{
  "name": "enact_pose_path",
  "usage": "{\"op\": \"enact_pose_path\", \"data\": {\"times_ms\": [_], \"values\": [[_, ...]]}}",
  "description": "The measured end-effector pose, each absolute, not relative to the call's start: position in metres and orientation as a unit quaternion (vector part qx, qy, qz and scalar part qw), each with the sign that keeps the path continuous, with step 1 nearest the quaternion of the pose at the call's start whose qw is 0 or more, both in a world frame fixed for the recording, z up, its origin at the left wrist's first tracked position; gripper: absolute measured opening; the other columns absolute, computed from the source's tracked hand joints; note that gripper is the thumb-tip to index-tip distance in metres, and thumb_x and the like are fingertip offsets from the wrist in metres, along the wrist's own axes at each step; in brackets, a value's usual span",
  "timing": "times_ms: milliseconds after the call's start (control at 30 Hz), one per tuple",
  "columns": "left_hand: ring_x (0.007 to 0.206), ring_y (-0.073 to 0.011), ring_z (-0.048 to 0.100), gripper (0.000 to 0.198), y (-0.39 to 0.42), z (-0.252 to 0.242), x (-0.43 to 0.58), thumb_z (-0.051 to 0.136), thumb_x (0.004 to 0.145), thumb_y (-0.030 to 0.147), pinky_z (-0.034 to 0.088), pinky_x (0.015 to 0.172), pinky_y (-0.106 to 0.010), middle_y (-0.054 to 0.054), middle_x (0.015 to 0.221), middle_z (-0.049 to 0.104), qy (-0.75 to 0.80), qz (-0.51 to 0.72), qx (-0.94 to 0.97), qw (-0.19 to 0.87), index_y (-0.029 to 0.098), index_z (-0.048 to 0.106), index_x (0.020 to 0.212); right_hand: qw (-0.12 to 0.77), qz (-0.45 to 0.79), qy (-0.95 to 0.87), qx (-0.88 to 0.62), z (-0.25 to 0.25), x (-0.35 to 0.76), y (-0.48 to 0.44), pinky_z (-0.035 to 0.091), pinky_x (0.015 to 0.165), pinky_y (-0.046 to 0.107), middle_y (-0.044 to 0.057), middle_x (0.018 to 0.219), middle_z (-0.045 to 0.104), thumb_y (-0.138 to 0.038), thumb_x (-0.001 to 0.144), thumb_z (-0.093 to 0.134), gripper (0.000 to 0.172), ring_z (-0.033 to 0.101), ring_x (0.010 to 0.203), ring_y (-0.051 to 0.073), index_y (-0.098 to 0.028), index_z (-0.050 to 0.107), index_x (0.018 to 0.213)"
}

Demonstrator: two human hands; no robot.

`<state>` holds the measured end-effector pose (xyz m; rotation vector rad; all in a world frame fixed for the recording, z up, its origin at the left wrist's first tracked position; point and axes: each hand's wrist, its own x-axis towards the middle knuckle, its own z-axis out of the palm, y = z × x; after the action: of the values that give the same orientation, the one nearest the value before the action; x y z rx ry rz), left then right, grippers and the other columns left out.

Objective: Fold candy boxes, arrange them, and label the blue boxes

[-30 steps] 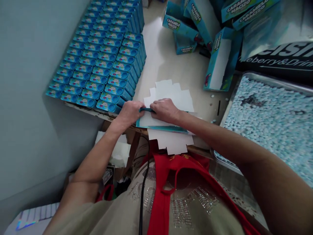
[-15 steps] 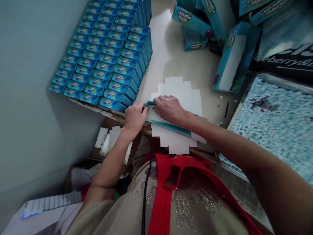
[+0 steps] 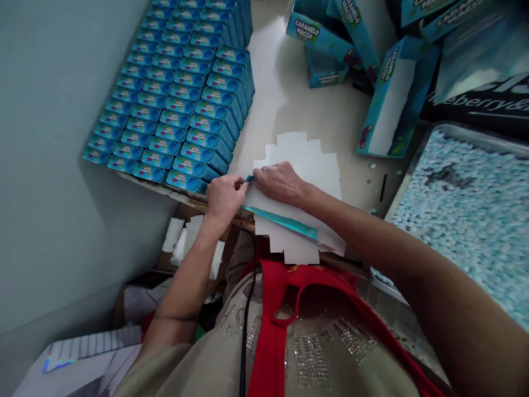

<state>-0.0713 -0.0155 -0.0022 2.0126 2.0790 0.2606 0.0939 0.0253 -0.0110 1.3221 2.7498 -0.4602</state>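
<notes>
My left hand (image 3: pixel 225 197) pinches the left end of a partly folded cardboard box blank (image 3: pixel 285 220), white inside with a blue printed side showing along its near edge. On the same piece, close by, my right hand (image 3: pixel 281 182) is closed over the left end, its fingers curled on a small blue flap. Beneath it lies a flat white box blank (image 3: pixel 301 146) with stepped edges, jutting over the table's front edge. To the left of my left hand stand rows of small blue boxes (image 3: pixel 169 118), packed tightly together.
Open blue display boxes (image 3: pixel 324 38) are heaped at the back right, with one lying nearer (image 3: pixel 392 105). A metal tray (image 3: pixel 450 129) of pale blue candies sits at the right. Below the table, a carton holds white cardboard pieces (image 3: pixel 194 237).
Both hands have shifted slightly left with the folded blank. Its blue near side shows a little more broadly, and the small blue flap at the left end is more covered by the fingers.
</notes>
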Motion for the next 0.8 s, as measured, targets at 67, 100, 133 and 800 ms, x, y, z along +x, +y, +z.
{"op": "enact_pose_path", "data": {"times_ms": [67,100,133,800], "values": [[0.09,-0.0286,0.076,0.018,-0.011,0.0,-0.071,0.07,0.092,0.036,0.053,0.074,-0.036,-0.009,0.101,0.083,0.689,0.109,0.705,0.126,0.026,0.083,0.101,0.024,-0.146,0.895,0.421,-0.016,0.096,0.028,0.034,0.067,0.034,0.02,0.104,0.078,-0.024,0.108,0.03,0.041,0.072,0.088,0.028,-0.012,0.067,0.122],[0.093,-0.0286,0.076,0.02,-0.01,-0.001,-0.07,0.069,0.093,0.035,0.054,0.076,-0.037,-0.009,0.105,0.083,0.683,0.118,0.71,0.126,0.026,0.083,0.104,0.025,-0.145,0.893,0.426,-0.017,0.097,0.029,0.034,0.067,0.034,0.02,0.102,0.078,-0.025,0.108,0.03,0.042,0.072,0.088,0.028,-0.011,0.067,0.122],[0.096,-0.0285,0.076,0.02,-0.009,-0.001,-0.07,0.068,0.094,0.033,0.055,0.079,-0.037,-0.01,0.109,0.082,0.681,0.125,0.711,0.127,0.025,0.083,0.105,0.027,-0.146,0.89,0.431,-0.018,0.097,0.03,0.035,0.067,0.034,0.02,0.101,0.078,-0.026,0.108,0.03,0.042,0.072,0.088,0.028,-0.011,0.067,0.121],[0.097,-0.0334,0.071,0.017,-0.008,0.01,-0.038,0.061,0.096,0.029,0.047,0.08,-0.041,-0.015,0.099,0.078,0.769,0.045,0.635,0.065,0.02,0.076,0.093,0.003,-0.181,0.886,0.427,-0.004,0.087,0.031,0.044,0.078,0.034,0.02,0.106,0.078,-0.016,0.104,0.037,0.038,0.071,0.095,0.026,-0.011,0.072,0.118]]}}
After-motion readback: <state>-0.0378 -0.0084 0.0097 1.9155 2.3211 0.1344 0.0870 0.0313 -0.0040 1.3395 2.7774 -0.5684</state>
